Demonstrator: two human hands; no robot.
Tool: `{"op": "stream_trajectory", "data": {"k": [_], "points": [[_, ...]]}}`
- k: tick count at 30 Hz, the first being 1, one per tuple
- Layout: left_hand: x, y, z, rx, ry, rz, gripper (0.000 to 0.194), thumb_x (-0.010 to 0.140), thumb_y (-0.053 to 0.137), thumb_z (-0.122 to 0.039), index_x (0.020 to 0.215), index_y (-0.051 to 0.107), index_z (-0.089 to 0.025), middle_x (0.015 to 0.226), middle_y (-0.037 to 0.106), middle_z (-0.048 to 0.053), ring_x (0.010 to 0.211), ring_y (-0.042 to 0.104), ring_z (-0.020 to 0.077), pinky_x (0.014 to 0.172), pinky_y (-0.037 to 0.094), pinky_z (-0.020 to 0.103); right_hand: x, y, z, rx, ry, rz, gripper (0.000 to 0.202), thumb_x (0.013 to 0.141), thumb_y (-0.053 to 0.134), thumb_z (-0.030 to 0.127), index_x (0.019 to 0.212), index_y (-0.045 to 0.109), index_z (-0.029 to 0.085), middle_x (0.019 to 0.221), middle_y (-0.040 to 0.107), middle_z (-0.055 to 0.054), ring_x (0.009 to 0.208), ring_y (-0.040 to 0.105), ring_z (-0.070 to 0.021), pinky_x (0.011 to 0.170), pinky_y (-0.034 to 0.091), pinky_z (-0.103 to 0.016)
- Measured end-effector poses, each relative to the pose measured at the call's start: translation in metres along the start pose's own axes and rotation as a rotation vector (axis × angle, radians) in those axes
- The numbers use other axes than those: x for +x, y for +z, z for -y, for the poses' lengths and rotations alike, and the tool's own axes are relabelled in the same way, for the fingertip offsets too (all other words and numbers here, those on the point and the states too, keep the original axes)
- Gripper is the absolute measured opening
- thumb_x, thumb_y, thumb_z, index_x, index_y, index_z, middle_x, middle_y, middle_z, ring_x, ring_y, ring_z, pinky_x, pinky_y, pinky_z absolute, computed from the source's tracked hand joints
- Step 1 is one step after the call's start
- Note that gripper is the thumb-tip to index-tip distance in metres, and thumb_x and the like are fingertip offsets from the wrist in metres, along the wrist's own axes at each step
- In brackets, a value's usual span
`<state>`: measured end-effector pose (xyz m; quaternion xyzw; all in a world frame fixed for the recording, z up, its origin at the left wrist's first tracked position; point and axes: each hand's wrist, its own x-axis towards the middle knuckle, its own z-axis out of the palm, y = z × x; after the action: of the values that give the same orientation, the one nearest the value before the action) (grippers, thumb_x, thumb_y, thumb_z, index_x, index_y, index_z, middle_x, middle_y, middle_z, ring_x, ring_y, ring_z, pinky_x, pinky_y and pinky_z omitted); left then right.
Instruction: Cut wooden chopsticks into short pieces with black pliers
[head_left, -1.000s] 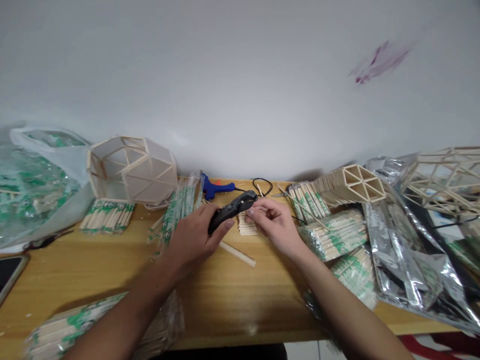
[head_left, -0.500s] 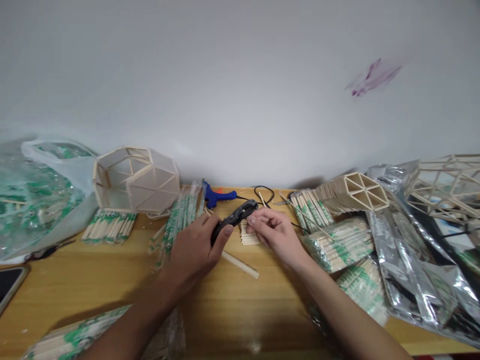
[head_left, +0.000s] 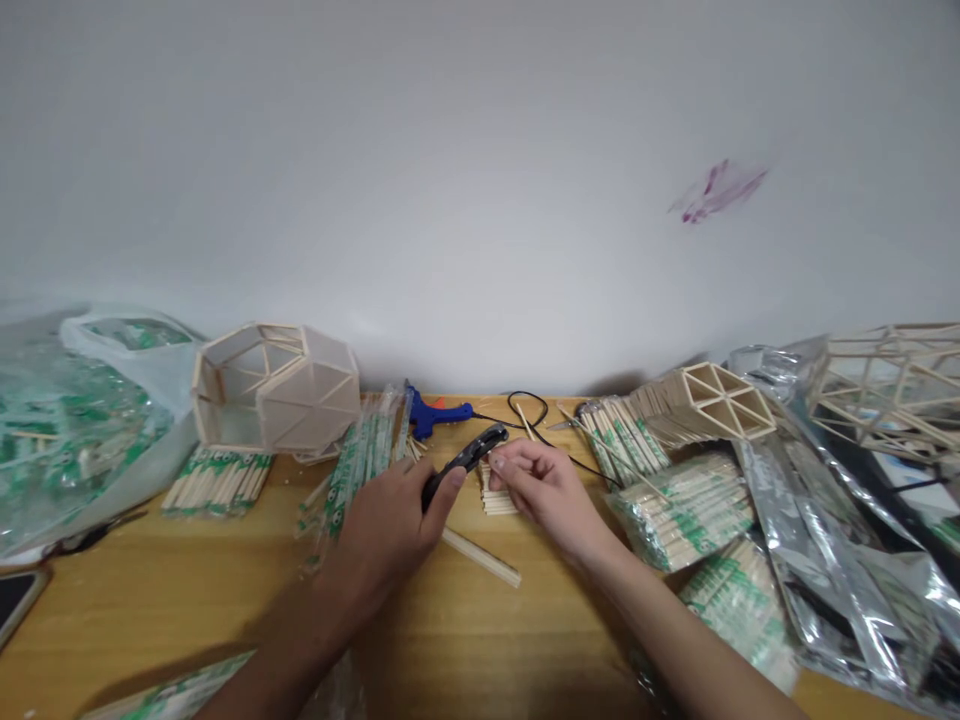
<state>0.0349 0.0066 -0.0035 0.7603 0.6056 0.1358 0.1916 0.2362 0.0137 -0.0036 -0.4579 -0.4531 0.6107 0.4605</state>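
My left hand is closed around a slim black hand tool, whose exact kind I cannot make out. The tool tilts up to the right, its rounded end close to my right fingertips. Thumb and fingers of my right hand are pinched together beside that end; anything between them is too small to tell. Under the hands, a row of short wooden sticks lies on the wooden table. Nearer to me is a pair of longer wooden sticks, lying slantwise.
Behind the hands lies a blue glue gun with a black cord. Panelled stick frame stands left; stacked hexagon frames stand right. Wrapped stick packs, a plastic bag, black scissors and a phone surround them.
The view has tilted up slightly, so everything sits lower. The tool stays in my left hand, and my right fingers remain pinched beside its end.
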Motion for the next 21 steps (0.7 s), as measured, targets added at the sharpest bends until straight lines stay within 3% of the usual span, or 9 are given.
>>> {"op": "stream_trajectory", "data": {"k": [14, 21], "points": [[0.0054, 0.0006, 0.0015, 0.058, -0.092, 0.033, 0.056, 0.104, 0.024, -0.058, 0.075, 0.056, -0.022, 0.082, 0.07, 0.009, 0.082, 0.065, 0.0259, 0.07, 0.031, 0.033, 0.0021, 0.0006, -0.0018, 0.023, 0.014, 0.009, 0.042, 0.081, 0.08, 0.055, 0.086, 0.067, 0.015, 0.067, 0.067, 0.001, 0.041, 0.033, -0.0029, 0.04, 0.02, -0.02], [0.0081, -0.0004, 0.008, -0.085, -0.083, -0.024, 0.059, 0.102, 0.022, -0.061, 0.075, 0.057, -0.022, 0.078, 0.069, 0.007, 0.078, 0.063, 0.0248, 0.071, 0.034, 0.033, 0.0031, -0.0024, -0.0021, 0.042, -0.033, 0.043, 0.037, 0.088, 0.074, 0.051, 0.089, 0.068, 0.014, 0.07, 0.068, 0.001, 0.036, 0.034, -0.001, 0.038, 0.017, -0.02]]}}
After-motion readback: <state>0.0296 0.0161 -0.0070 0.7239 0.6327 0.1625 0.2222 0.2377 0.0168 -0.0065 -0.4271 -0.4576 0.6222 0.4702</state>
